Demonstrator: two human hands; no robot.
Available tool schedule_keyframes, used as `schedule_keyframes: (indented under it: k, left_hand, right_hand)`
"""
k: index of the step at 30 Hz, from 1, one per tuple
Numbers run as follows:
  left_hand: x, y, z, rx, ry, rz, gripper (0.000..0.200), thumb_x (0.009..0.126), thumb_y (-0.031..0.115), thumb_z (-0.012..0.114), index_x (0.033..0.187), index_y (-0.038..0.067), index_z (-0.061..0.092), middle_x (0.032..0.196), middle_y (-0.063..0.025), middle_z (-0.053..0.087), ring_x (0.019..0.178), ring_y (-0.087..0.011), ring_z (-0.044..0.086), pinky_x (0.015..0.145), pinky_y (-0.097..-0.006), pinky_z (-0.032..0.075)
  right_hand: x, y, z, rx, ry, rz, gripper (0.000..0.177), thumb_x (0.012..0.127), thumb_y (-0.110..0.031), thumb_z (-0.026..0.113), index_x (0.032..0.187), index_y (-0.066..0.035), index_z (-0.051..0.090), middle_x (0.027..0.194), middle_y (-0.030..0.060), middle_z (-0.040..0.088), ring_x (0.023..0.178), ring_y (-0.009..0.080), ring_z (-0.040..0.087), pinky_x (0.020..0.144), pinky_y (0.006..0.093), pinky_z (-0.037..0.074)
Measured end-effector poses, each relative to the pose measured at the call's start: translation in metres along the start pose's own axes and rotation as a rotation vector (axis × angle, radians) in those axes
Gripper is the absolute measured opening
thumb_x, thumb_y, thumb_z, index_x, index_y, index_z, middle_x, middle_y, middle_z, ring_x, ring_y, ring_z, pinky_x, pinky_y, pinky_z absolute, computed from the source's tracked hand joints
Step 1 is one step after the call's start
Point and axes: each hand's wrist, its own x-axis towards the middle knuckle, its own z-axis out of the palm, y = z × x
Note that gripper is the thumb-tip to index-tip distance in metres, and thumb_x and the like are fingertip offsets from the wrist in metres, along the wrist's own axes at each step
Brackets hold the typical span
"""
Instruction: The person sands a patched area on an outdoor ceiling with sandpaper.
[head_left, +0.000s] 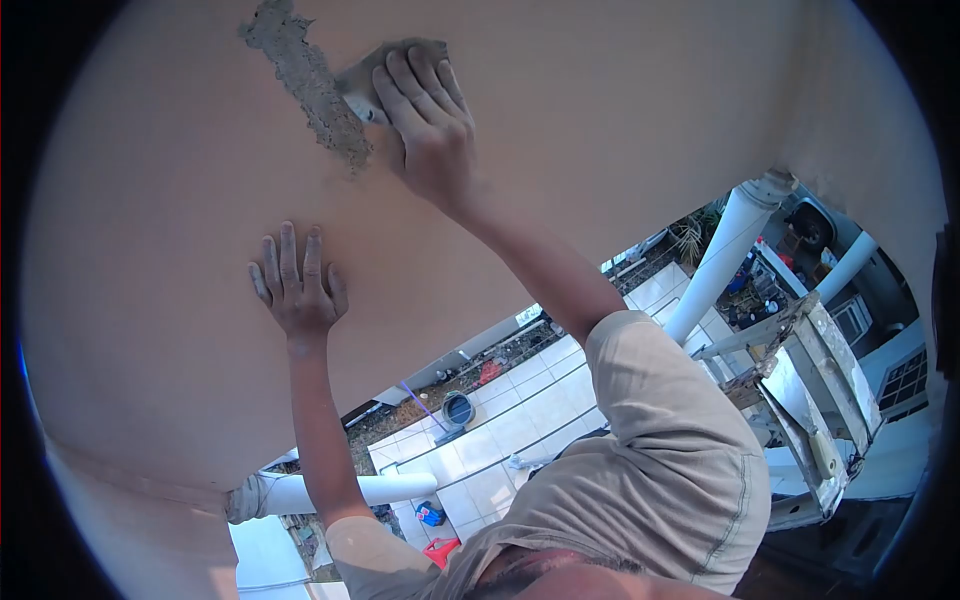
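Observation:
My right hand [430, 130] presses a thin, bent, grey-brown sheet that looks like sandpaper [362, 84] flat against a large beige plastered surface [600, 120]. Its fingers lie together over the sheet, and the left corner curls away, showing a paler face. Just left of the sheet runs a rough grey strip of filler [315, 85] with ragged edges. Lower on the same surface rests my left hand [298, 285], palm down, fingers spread, holding nothing. Pale dust coats the fingers of both hands.
White columns [722, 258] rise to the beige surface. A worn, whitish ladder-like frame [820, 370] stands at right, close to my right shoulder. Far below are a tiled floor [520, 405], a dark bucket [458, 408], a red container [441, 551] and a blue item [430, 514].

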Motion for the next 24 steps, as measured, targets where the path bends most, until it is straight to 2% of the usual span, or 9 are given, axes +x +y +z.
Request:
schedule_keyframes:
  k: [2,5,10,12,14,17,21,22,24]
  left_hand:
    - [0.001,-0.001,0.0,-0.023,-0.005,0.004,0.048,0.096,0.035,0.044,0.141,0.016,0.049,0.149,-0.0127,0.043,0.141,-0.0323,0.033,0.118,-0.0501,0.012]
    - [0.001,-0.002,-0.001,-0.008,-0.013,0.014,0.049,0.096,0.034,0.044,0.141,0.017,0.049,0.148,-0.013,0.043,0.141,-0.0319,0.033,0.118,-0.05,0.013]
    - [0.006,0.003,0.005,-0.011,0.016,0.004,0.049,0.096,0.035,0.044,0.141,0.017,0.049,0.149,-0.0123,0.042,0.141,-0.0311,0.033,0.118,-0.0488,0.014]
    - [0.002,0.003,0.001,-0.012,0.005,0.006,0.049,0.096,0.035,0.043,0.141,0.016,0.049,0.149,-0.0121,0.042,0.141,-0.0309,0.033,0.118,-0.0484,0.014]
    - [0.002,0.002,0.002,0.002,0.015,0.012,0.048,0.097,0.035,0.043,0.141,0.017,0.049,0.149,-0.012,0.042,0.141,-0.0306,0.033,0.117,-0.0485,0.014]
    - [0.001,0.002,0.001,-0.004,-0.008,0.003,0.048,0.096,0.035,0.042,0.14,0.018,0.05,0.148,-0.0125,0.043,0.142,-0.0312,0.031,0.119,-0.0479,0.011]
    - [0.003,0.003,0.006,-0.012,0.028,0.016,0.048,0.096,0.035,0.042,0.14,0.017,0.049,0.148,-0.0126,0.042,0.142,-0.0315,0.031,0.119,-0.0483,0.011]
    - [0.002,0.004,0.005,0.003,0.018,0.014,0.049,0.096,0.035,0.042,0.141,0.017,0.048,0.149,-0.013,0.042,0.142,-0.0317,0.031,0.119,-0.0484,0.011]
    - [0.003,0.002,0.005,0.01,0.024,0.027,0.049,0.096,0.036,0.042,0.141,0.016,0.048,0.149,-0.0135,0.042,0.143,-0.0319,0.03,0.119,-0.0485,0.012]
  right_hand:
    - [-0.113,-0.004,-0.028,-0.031,-0.326,-0.19,0.037,0.083,-0.009,0.062,0.119,-0.005,0.067,0.127,0.0117,0.063,0.128,0.0291,0.052,0.112,0.0479,0.034]
    - [-0.116,0.023,-0.044,0.009,-0.335,-0.207,0.039,0.082,-0.007,0.062,0.121,-0.005,0.066,0.129,0.0126,0.062,0.129,0.0301,0.051,0.112,0.047,0.034]
    - [-0.002,0.075,-0.03,-0.185,0.149,0.049,0.036,0.082,-0.009,0.063,0.118,-0.005,0.067,0.125,0.0114,0.064,0.129,0.0279,0.052,0.112,0.0474,0.035]
    - [-0.077,0.042,-0.039,-0.155,0.015,0.115,0.037,0.082,-0.006,0.062,0.118,-0.005,0.067,0.125,0.0119,0.064,0.13,0.0282,0.05,0.112,0.0473,0.034]
    - [-0.163,0.03,-0.062,-0.114,-0.221,-0.014,0.037,0.081,-0.004,0.062,0.118,-0.004,0.067,0.125,0.0127,0.064,0.131,0.0282,0.05,0.113,0.0465,0.034]
    - [-0.107,0.06,-0.07,-0.098,-0.164,-0.023,0.036,0.082,-0.006,0.063,0.118,-0.004,0.067,0.125,0.0137,0.064,0.129,0.0289,0.051,0.113,0.046,0.034]
    - [-0.001,0.1,-0.057,-0.086,0.153,0.135,0.032,0.085,-0.006,0.06,0.116,-0.003,0.067,0.126,0.0144,0.063,0.128,0.0303,0.052,0.112,0.0461,0.035]
    - [0.004,0.103,-0.057,-0.08,0.22,0.144,0.031,0.085,-0.004,0.058,0.115,-0.002,0.068,0.127,0.0145,0.063,0.129,0.031,0.051,0.111,0.0466,0.036]
    - [-0.085,0.069,-0.062,-0.175,0.079,0.191,0.03,0.09,-0.009,0.058,0.118,-0.003,0.067,0.126,0.0146,0.063,0.127,0.0306,0.053,0.112,0.0457,0.034]
